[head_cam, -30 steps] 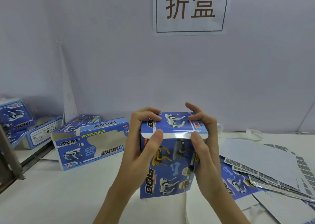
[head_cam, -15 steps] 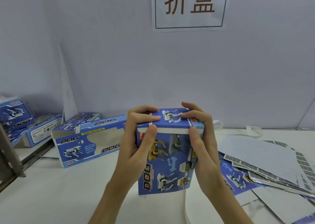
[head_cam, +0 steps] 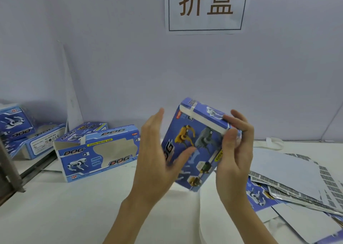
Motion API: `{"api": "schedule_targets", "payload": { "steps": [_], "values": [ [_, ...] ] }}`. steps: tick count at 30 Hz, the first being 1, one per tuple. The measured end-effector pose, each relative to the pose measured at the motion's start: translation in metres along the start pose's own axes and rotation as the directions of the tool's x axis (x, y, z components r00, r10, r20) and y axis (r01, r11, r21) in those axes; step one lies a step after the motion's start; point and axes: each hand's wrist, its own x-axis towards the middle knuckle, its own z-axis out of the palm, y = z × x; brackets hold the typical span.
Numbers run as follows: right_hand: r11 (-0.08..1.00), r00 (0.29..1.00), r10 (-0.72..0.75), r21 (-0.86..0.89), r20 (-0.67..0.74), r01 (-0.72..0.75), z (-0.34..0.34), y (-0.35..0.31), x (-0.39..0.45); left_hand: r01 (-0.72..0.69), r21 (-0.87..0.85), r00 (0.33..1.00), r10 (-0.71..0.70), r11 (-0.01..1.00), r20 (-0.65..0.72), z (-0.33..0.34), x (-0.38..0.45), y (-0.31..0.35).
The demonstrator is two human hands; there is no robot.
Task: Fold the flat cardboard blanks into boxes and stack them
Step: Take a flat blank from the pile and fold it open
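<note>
Two bare forearms — no sleeves, left hand (head_cam: 157, 162) and right hand (head_cam: 234, 151) ungloved.

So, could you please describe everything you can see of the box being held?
The folded box is blue printed cardboard showing yellow and grey robot dogs and "DOG" lettering. Its top flap looks closed, with a white edge showing. It is tilted, raised above the white table. The right hand grips its upper right corner; the left hand, fingers straight, is at its left side.

This is a packing or assembly workstation. A printed sign (head_cam: 206, 7) with two large characters hangs on the plain partition wall above a white worktop (head_cam: 74, 206). Folded toy boxes (head_cam: 98, 151) stand left, flat printed blanks (head_cam: 289, 184) piled right.
</note>
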Motion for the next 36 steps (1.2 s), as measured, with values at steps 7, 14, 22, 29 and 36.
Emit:
{"api": "schedule_targets", "payload": {
  "steps": [7,14,22,29,36],
  "values": [
    [0.98,0.978,0.179,-0.109,0.109,-0.167,-0.009,0.001,0.004,0.073,0.235,0.994,-0.089,0.969,0.06,0.025,-0.013,-0.004],
    [0.913,0.843,0.341,-0.36,0.415,-0.192,-0.05,-0.015,0.032,-0.071,0.145,0.98,0.042,0.987,0.197,0.011,-0.006,-0.025],
    [0.888,0.85,0.351,-0.428,0.392,-0.17,-0.042,0.008,0.018,-0.26,0.288,0.91,0.134,0.922,0.392,0.016,-0.015,-0.041],
    [0.892,0.882,0.283,-0.44,0.376,-0.099,-0.033,0.019,0.005,-0.2,0.294,0.951,0.113,0.935,0.287,0.021,-0.018,-0.038],
    [0.898,0.896,0.268,-0.429,0.353,-0.099,-0.029,0.015,0.003,-0.149,0.283,0.956,0.064,0.947,0.287,0.011,-0.013,-0.042]
  ]
}}
